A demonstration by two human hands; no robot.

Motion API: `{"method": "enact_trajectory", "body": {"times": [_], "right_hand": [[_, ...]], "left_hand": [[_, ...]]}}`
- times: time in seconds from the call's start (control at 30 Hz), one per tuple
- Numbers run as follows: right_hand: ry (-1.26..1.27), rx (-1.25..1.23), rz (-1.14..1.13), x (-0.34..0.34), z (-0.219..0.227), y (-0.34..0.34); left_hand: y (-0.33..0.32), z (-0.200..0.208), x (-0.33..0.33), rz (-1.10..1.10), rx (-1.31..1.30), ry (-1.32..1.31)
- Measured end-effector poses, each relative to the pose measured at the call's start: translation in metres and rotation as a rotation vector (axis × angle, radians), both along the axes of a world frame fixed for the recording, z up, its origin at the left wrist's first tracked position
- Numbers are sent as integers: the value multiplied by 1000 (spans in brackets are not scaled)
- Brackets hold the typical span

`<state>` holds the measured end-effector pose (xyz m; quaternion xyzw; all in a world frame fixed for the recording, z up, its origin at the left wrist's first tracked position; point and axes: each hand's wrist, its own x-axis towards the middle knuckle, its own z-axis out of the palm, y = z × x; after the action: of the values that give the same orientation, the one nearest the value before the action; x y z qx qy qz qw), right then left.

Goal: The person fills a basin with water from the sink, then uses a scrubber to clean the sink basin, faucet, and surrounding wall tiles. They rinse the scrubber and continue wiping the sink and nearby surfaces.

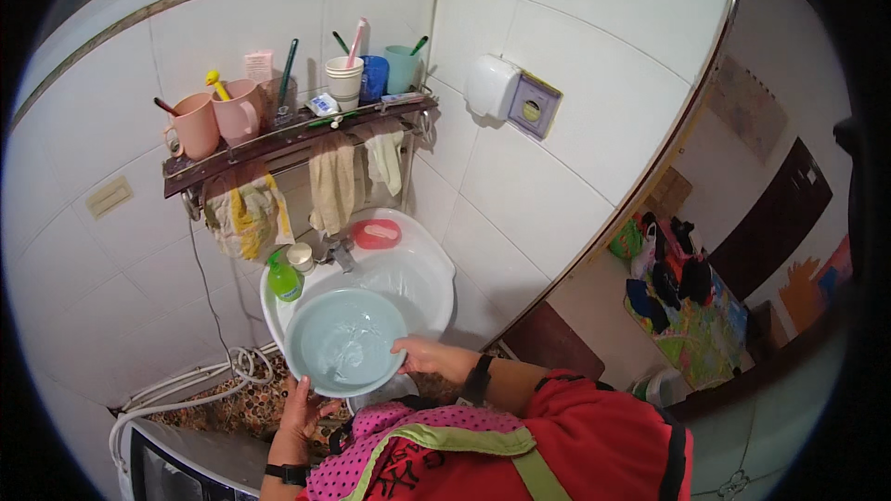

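Note:
A round light-blue basin (327,377) with clear, rippling water in it is held tilted over the front left of the white sink (444,292). My right hand (425,355) grips its right rim, fingers partly out of sight. At the near left rim is my left hand (299,416), its fingertips against the basin's side and under its edge. Behind the basin stands the metal faucet (341,255). A green pump bottle (283,278) and a small white cup (300,257) sit on the sink's left ledge, and a red soap dish (376,234) rests at the back.
Above the sink runs a dark shelf (269,145) with pink mugs (194,127), stacked paper cups (344,83) and toothbrushes. Towels (332,182) hang below it. A washing machine (176,468) stands at lower left beside a white hose (246,366). A doorway opens on the right.

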<state>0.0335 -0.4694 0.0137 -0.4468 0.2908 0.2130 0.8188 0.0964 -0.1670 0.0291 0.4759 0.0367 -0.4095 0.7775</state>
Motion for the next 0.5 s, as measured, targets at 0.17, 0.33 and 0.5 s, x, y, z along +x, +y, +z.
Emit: {"method": "enact_trajectory", "body": {"times": [0.17,0.33,0.5], "right_hand": [[-47,-40,77,9,1,-1],[-67,-7,296,14,11,-4],[-185,-192,342,19,18,-12]], "left_hand": [[-16,0,-3,-45,37,87],[-18,-12,-19,254,-3,124],[-16,-16,-33,320,32,132]]}}
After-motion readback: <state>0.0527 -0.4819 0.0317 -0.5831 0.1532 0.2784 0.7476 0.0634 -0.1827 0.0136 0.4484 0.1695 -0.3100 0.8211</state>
